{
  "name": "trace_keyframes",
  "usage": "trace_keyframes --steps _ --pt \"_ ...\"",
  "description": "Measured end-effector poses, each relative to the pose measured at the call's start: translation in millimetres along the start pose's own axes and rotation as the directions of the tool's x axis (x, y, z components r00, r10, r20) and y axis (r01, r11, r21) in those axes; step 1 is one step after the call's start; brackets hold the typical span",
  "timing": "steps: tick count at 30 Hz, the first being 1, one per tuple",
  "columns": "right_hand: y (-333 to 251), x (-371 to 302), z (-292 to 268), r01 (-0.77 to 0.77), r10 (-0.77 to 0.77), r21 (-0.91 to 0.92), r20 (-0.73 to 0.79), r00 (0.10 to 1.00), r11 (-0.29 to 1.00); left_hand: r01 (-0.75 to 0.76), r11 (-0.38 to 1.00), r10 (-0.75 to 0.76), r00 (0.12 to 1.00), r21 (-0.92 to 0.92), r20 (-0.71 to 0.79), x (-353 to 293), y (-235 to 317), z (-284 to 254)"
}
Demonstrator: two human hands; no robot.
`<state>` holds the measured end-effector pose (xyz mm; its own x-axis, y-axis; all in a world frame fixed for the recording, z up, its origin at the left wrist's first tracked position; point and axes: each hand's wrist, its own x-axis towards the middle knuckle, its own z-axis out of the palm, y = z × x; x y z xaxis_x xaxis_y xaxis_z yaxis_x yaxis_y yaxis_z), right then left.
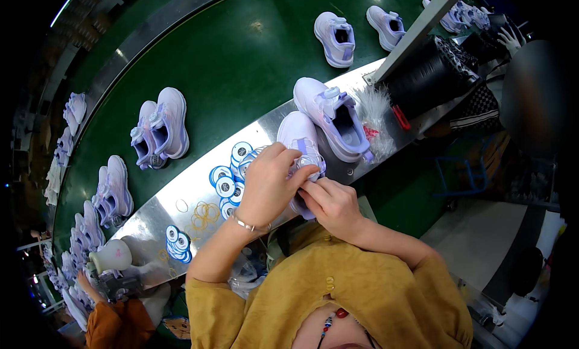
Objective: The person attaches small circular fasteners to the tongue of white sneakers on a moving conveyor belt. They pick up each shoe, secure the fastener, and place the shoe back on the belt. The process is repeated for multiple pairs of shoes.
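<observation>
A pale lavender sneaker (298, 130) rests on the metal ledge, its toe pointing away from me. My left hand (269, 183) bends over its upper, thumb and fingers pinched at the tongue area. From the other side my right hand (333, 206) closes its fingertips on the same spot, almost touching the left thumb. Whatever small part lies between the fingertips is hidden. Right beside it stands a matching sneaker (329, 117) with a round dial on its tongue. Round blue-and-white tags (225, 186) lie in a loose pile by my left hand.
Yellow rubber bands (206, 215) and a smaller tag stack (178, 243) lie on the metal ledge (158, 211). Clear plastic fasteners (375, 117) bunch at the right, near a post (416, 38). More sneakers (170, 123) stand on the green belt (241, 53). A co-worker's orange sleeve (117, 325) shows lower left.
</observation>
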<state>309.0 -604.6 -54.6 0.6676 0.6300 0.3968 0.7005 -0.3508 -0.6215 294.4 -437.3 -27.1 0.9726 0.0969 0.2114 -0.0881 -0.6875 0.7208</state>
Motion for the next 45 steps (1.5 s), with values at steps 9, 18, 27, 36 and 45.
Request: trace_keyframes --steps 9,18,27,36,45 --pt "13.7 -5.7 4.6 0.049 -0.039 0.083 -0.121 0.992 0.995 -0.384 0.906 0.415 0.888 -0.18 0.197 26.6 -9.9 -7.5" --pt "17.2 -4.2 -1.1 0.032 -0.023 0.095 -0.089 0.996 0.995 -0.212 0.973 0.162 0.914 0.095 0.372 23.4 5.1 -2.2" --pt "19.8 -2.0 -2.4 0.035 -0.026 0.085 -0.106 0.994 0.996 -0.171 0.979 0.137 0.954 0.11 0.268 20.7 8.7 -3.0" --pt "23.9 -2.9 -1.4 0.038 -0.025 0.11 -0.112 0.993 0.993 -0.398 0.909 0.417 0.871 -0.123 0.259 32.2 -9.8 -0.6" --pt "28.1 -1.4 -6.1 0.014 0.001 0.199 -0.073 0.997 0.98 -0.206 0.978 0.207 0.942 -0.03 0.265 27.5 -4.0 9.8"
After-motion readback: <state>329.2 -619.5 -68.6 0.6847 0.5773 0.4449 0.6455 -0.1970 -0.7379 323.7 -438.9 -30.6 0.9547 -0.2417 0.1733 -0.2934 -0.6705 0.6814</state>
